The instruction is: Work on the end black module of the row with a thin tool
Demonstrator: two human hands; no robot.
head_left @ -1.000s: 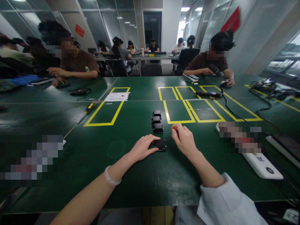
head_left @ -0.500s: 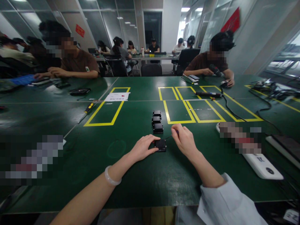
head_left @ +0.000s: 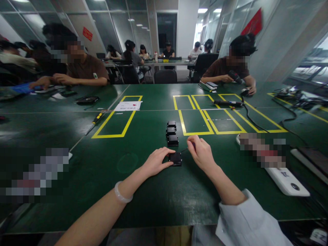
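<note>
**Steadied left, reached right**

Remotely, I see the left hand [head_left: 156, 162] pinching a small, square, black, plastic-looking block [head_left: 175, 157] between thumb and fingers, likely so it cannot slide on the green tabletop [head_left: 153, 201]. The right hand [head_left: 202, 152] pinches a thin, dark, rod-shaped tool [head_left: 184, 150], angled toward the block's far right corner. The block lies between both hands, touching the left.

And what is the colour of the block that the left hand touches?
The block at the left hand is black, seen best in the head view.
</note>
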